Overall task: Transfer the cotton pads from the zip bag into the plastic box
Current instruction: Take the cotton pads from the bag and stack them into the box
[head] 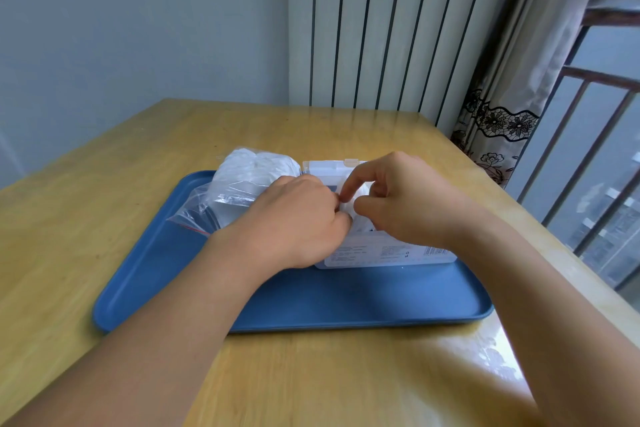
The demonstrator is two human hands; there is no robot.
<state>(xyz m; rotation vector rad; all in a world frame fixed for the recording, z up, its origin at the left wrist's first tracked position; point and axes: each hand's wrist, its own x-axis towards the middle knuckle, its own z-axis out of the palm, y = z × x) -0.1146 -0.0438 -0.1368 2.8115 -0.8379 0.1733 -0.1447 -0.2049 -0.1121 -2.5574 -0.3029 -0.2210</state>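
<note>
- My two forearms lie nearest, reaching forward over the wooden worktop (104, 156) to the middle of the blue tray (311, 302).
- My left hand (294, 218) has its fingers curled, pinching something small and white where it meets the other hand; I cannot tell what it is.
- My right hand (405, 198) pinches the same white bit, forefinger arched and thumb underneath, just above the plastic box (388, 255).
- The plastic box sits on the tray's right half, its printed label facing me.
- The zip bag (239, 187) lies just left of the box, partly under my left hand, with the cotton pads (256, 163) bulging white at its far end.
- Behind the worktop stand a radiator (381, 24) and a curtain (512, 87).
</note>
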